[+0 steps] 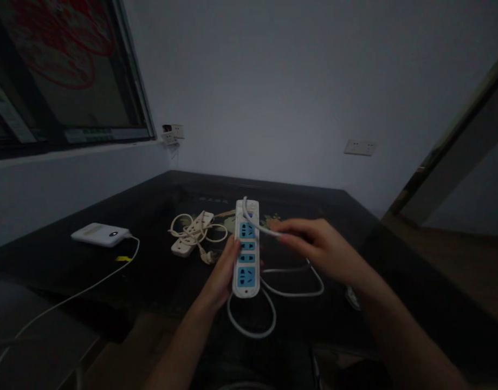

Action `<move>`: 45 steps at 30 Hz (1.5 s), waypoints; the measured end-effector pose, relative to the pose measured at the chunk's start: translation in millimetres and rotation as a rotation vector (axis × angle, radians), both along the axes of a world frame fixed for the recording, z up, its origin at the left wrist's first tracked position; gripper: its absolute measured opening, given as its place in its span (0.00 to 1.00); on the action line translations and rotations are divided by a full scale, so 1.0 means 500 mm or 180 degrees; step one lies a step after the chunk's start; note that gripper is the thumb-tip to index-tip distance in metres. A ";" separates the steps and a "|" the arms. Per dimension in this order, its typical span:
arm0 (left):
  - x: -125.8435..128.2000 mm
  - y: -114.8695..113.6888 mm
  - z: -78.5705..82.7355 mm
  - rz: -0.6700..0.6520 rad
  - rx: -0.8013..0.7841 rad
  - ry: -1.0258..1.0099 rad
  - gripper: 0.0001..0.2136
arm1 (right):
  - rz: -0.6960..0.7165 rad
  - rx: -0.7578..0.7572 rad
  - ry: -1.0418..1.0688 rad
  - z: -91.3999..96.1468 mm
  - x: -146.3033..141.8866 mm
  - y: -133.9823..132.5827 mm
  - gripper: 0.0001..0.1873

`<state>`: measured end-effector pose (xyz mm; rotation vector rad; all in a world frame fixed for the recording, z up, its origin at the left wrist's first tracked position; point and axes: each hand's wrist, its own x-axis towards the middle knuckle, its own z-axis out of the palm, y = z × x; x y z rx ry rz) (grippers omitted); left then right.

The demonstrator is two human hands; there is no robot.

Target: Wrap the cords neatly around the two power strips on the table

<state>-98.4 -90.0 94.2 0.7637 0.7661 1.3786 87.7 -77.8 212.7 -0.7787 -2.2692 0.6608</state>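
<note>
My left hand (222, 273) grips a white power strip (246, 249) with blue sockets, holding it upright above the dark table (151, 216). My right hand (319, 246) pinches the strip's white cable (259, 225) near the strip's far end. The rest of that cable loops down below the strip and towards my right wrist. A second, cream power strip (191, 235) with a coiled cord lies on the table just left of the held one.
A white power bank (100, 234) with a white lead lies at the table's left. Wall sockets (359, 147) sit on the far wall, and another outlet (172, 133) by the window corner. A doorway opens at the right.
</note>
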 end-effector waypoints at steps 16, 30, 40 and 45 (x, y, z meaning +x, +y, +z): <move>0.032 -0.018 0.021 0.0071 0.0269 -0.0349 0.20 | -0.0872 0.1561 -0.0854 -0.212 -0.066 -0.069 0.22; 0.042 -0.023 0.018 0.0484 0.0288 -0.0448 0.26 | -0.1395 0.1685 -0.0117 -0.259 -0.078 -0.090 0.18; 0.068 -0.022 -0.007 0.0493 0.0252 -0.0705 0.21 | -0.1609 0.1658 -0.0225 -0.266 -0.084 -0.098 0.19; 0.076 -0.032 -0.009 0.0191 0.0112 -0.0785 0.22 | -0.1634 0.1644 -0.0283 -0.273 -0.079 -0.101 0.19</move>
